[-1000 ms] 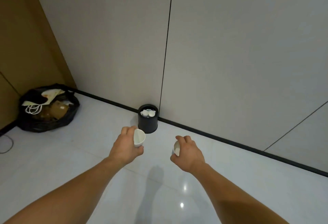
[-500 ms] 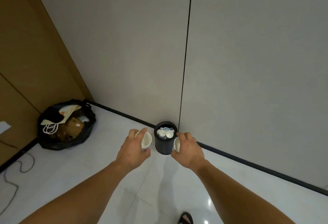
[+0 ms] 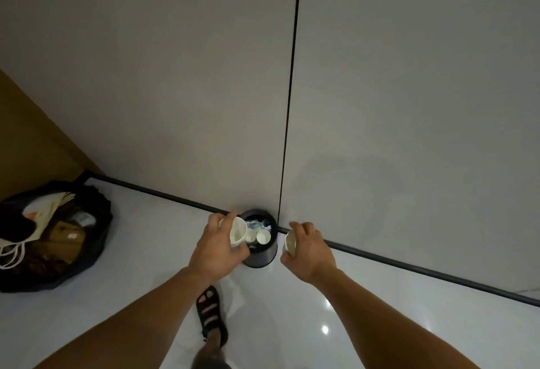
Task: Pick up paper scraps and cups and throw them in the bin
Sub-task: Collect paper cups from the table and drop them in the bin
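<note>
Gripping 1 cup point(image 3: 237, 233) each, hands flank bin point(image 3: 261, 257).

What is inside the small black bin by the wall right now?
Two white cups and crumpled bluish-white paper show in the bin. The left hand and its held cup cover the opening's left side; anything beneath the top layer is hidden.

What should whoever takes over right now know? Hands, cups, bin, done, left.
Left hand grips a white paper cup at the left rim of the bin.
Right hand grips a second cup just right of the bin.
The bin stands at the wall and already holds discarded cups and paper.
Done: both cups picked up, at the bin.
Left: drop both in. No loose scraps in view.
</note>
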The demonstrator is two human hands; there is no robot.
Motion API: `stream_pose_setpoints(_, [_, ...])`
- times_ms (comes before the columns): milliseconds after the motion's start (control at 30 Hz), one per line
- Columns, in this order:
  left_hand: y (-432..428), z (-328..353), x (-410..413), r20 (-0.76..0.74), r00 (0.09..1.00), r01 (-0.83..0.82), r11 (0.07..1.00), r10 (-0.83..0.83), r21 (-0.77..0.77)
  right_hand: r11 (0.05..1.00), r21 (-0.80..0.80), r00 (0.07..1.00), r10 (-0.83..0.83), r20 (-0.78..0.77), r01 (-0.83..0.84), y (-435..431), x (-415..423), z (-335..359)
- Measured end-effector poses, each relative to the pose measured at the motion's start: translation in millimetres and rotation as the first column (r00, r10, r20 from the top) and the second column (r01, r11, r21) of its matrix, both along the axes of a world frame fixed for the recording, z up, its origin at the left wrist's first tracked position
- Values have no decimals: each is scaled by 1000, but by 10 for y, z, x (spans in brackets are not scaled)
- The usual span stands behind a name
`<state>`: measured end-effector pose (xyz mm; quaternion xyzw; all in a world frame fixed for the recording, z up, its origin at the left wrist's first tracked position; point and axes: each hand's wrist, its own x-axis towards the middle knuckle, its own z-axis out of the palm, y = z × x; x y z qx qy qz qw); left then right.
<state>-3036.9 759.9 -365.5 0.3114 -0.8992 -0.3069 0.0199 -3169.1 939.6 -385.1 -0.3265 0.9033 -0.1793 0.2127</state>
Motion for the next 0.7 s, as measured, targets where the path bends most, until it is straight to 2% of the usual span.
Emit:
stream_pose_setpoints(367, [-1613, -1277, -1052, 149, 947, 267, 956, -283, 120, 964, 76, 952, -266, 153, 257, -1347, -519, -1163])
stream_pose_setpoints(500, [-1773, -2098, -1485, 127, 945, 282, 946, -303, 158, 942, 57, 923, -335, 189, 330, -1656, -778, -2022])
stream_pose_setpoints(700, [-1753, -3726, -1918, 95, 952, 267, 943, -290, 201, 925, 11, 915, -377, 145, 379, -1930, -1071, -3623])
